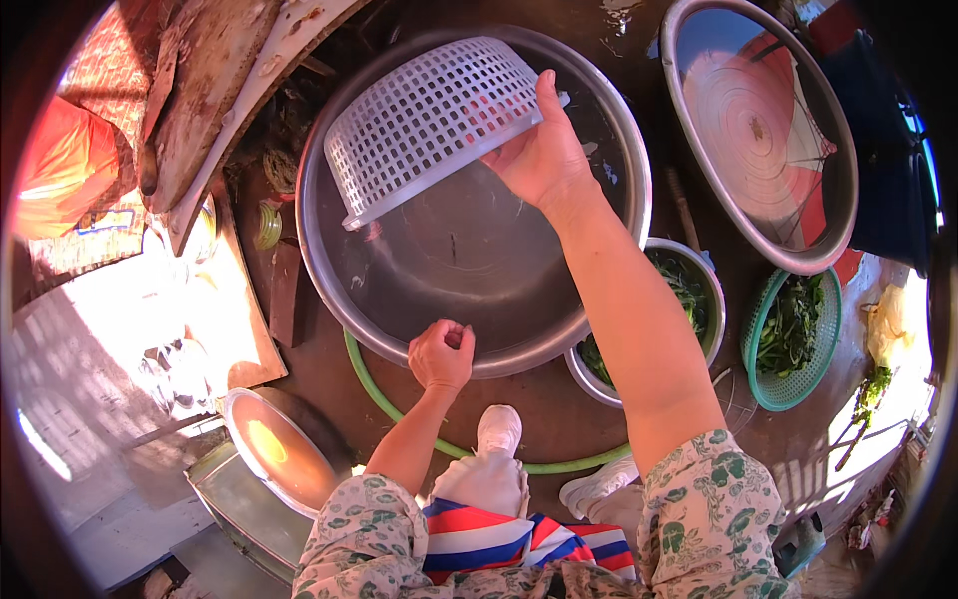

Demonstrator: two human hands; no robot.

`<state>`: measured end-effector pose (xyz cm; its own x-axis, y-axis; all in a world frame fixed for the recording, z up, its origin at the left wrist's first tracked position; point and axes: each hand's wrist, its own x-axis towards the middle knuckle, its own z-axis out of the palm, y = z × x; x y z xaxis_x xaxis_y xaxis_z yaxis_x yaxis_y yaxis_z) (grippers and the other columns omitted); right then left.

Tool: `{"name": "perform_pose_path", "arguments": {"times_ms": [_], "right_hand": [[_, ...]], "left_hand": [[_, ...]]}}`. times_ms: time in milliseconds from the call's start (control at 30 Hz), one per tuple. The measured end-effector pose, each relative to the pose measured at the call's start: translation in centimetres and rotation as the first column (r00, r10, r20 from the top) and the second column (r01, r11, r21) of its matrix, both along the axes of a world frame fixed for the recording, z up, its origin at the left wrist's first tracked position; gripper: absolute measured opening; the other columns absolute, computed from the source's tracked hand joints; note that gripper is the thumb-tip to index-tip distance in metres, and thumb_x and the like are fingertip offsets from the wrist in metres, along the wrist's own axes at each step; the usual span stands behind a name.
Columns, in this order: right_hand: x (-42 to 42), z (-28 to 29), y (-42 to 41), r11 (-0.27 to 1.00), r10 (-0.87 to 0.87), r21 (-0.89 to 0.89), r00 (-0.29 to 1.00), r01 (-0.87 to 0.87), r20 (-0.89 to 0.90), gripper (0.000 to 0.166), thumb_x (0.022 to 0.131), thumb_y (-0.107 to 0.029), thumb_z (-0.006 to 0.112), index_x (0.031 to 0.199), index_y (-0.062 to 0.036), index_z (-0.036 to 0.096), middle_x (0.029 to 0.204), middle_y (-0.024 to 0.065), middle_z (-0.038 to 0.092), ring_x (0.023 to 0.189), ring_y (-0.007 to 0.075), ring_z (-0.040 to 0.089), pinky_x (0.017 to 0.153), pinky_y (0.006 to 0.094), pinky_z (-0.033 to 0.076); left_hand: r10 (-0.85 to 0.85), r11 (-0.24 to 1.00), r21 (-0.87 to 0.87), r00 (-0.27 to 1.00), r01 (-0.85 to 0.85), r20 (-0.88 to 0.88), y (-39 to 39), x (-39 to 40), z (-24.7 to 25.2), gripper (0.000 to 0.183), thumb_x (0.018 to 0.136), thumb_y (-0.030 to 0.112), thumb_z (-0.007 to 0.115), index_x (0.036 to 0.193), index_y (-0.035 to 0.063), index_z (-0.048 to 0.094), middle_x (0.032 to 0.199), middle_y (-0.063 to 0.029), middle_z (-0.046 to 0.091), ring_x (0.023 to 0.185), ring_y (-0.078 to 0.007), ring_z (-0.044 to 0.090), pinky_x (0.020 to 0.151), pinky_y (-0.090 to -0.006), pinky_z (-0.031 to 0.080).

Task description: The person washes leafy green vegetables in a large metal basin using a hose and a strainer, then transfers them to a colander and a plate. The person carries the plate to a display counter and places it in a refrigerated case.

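My right hand (545,153) grips the rim of a white perforated plastic basket (438,123), its thumb over the edge. The basket is tilted on its side above the far part of a large round metal basin (471,367), which holds water. My left hand (443,353) is closed at the basin's near rim, with the fingers curled; whether it grips the rim or anything small cannot be told. A smaller metal bowl (717,299) of leafy greens stands beside the basin, partly hidden behind my right forearm.
At the right are a green plastic colander (756,374) of greens and a large metal basin (692,135) of water. A green hose (378,397) curves round the near side. At lower left stand a bowl (281,449) and a rectangular container (247,502); wooden boards (213,97) lie upper left.
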<state>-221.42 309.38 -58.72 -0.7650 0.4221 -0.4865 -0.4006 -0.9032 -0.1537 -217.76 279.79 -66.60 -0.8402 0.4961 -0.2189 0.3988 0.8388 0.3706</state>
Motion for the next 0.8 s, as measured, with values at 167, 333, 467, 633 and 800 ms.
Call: {"name": "perform_pose_path", "arguments": {"times_ms": [167, 333, 467, 633, 800], "right_hand": [[4.2, 0.1, 0.1, 0.931, 0.205, 0.264, 0.96, -0.252, 0.193, 0.045, 0.089, -0.043, 0.057, 0.115, -0.0067, 0.051, 0.113, 0.0111, 0.058, 0.103, 0.0224, 0.056, 0.091, 0.0384, 0.045], [12.8, 0.6, -4.8, 0.887, 0.263, 0.327, 0.939, -0.326, 0.221, 0.039, 0.092, -0.028, 0.055, 0.119, -0.0015, 0.05, 0.107, 0.012, 0.06, 0.097, 0.0188, 0.058, 0.087, 0.0312, 0.047], [23.0, -1.6, -14.7, 0.736, 0.539, 0.155, 0.709, -0.659, 0.456, 0.035, 0.092, -0.021, 0.054, 0.121, -0.0017, 0.05, 0.104, 0.011, 0.062, 0.095, 0.0177, 0.06, 0.086, 0.0296, 0.047], [34.0, -8.6, -29.9, -0.318, 0.113, 0.046, 0.01, -0.947, 0.993, 0.04, 0.078, -0.021, 0.063, 0.112, -0.0043, 0.054, 0.107, 0.0112, 0.057, 0.103, 0.0299, 0.054, 0.09, 0.0414, 0.041], [40.1, -16.3, -38.8, -0.697, -0.035, -0.073, -0.068, -0.713, 0.997, 0.028, 0.078, -0.019, 0.057, 0.104, -0.0093, 0.056, 0.103, 0.0091, 0.053, 0.101, 0.0256, 0.052, 0.097, 0.0452, 0.031]], "left_hand": [[-0.006, 1.0, -0.006, 1.0, 0.006, -0.003, 0.2, 0.1, -0.5, 0.013, 0.075, 0.025, 0.068, 0.07, 0.0155, 0.06, 0.065, 0.0036, 0.064, 0.063, -0.0166, 0.06, 0.072, -0.0316, 0.043], [0.031, 0.998, -0.058, 0.999, -0.031, -0.013, -0.7, -0.1, -0.5, 0.013, 0.073, 0.024, 0.068, 0.07, 0.0149, 0.059, 0.066, 0.0038, 0.063, 0.063, -0.0168, 0.059, 0.072, -0.0314, 0.042], [0.032, 0.997, -0.07, 0.999, -0.032, 0.002, -0.3, 0.1, -0.7, 0.013, 0.073, 0.026, 0.067, 0.069, 0.0159, 0.06, 0.066, 0.004, 0.064, 0.063, -0.0177, 0.06, 0.07, -0.0325, 0.043], [0.02, 0.997, -0.07, 0.999, -0.022, -0.038, -0.4, 0.0, -1.4, 0.013, 0.074, 0.028, 0.067, 0.071, 0.0161, 0.063, 0.066, 0.0026, 0.066, 0.064, -0.019, 0.062, 0.065, -0.0342, 0.045], [0.073, 0.991, -0.112, 0.997, -0.068, 0.038, -0.5, 0.2, -1.7, 0.012, 0.073, 0.027, 0.067, 0.077, 0.0173, 0.061, 0.063, 0.0054, 0.063, 0.065, -0.018, 0.06, 0.07, -0.0332, 0.044]]}}
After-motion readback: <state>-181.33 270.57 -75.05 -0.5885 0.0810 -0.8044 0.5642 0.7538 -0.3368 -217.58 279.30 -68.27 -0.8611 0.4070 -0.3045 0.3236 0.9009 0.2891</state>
